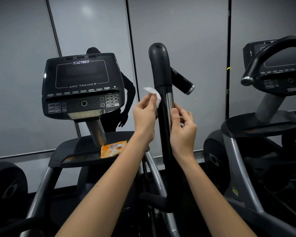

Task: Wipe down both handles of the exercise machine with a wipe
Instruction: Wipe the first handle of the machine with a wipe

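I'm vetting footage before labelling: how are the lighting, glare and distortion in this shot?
Head view: dim, cool light overall; a soft glare patch high on the wall; a bright streak down the handle; the wipe reads near-white with little texture; wide-angle bowing bends the wall's seams; the console is sharp, its lettering legible.

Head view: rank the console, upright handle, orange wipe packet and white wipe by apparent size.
1. console
2. upright handle, though it is nearer the camera
3. orange wipe packet and white wipe look alike; the left hand hides part of the wipe, so they stay unranked.
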The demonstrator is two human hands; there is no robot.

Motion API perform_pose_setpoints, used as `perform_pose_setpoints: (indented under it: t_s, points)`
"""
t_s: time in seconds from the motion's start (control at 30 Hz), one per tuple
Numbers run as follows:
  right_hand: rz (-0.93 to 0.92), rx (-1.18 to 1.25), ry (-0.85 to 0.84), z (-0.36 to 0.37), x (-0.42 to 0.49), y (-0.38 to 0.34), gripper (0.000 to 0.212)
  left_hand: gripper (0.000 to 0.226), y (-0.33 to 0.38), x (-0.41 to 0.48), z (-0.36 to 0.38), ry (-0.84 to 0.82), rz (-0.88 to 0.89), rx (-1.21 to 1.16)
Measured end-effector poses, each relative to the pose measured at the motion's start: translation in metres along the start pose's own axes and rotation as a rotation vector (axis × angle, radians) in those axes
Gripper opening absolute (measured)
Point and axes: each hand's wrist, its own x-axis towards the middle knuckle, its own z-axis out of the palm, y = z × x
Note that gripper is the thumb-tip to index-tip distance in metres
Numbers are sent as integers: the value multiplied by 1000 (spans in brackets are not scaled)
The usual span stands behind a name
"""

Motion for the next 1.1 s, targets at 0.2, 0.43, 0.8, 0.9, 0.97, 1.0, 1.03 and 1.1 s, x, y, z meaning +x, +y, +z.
perform_pose_setpoints:
  t_s: [0.2, 0.43, 0.8, 0.9, 0.97, 1.0, 1.03, 1.1]
  points:
    - [23, 4, 20, 1, -1, -2, 27, 25, -13, -5, -11, -68, -21, 113]
    - [68, 27, 0, -1, 2, -8, 27, 17, -29, -26, -28, -57, 53, 222]
    - [115, -48, -78, -32, -49, 11, 28, 19, -9, -17, -16, -82, -93, 174]
    - [149, -38, -112, -41, -63, 18, 29, 24, -32, -31, -28, -124, -203, 145]
    - [168, -34, -129, -46, -69, 21, 28, 29, -49, -43, -37, -131, -260, 127]
    - [176, -31, -133, -47, -71, 22, 27, 30, -57, -48, -40, -124, -273, 120]
    - [184, -30, -133, -49, -73, 24, 27, 30, -62, -54, -43, -118, -276, 123]
    - [195, -31, -132, -52, -75, 25, 26, 28, -70, -64, -47, -108, -256, 147]
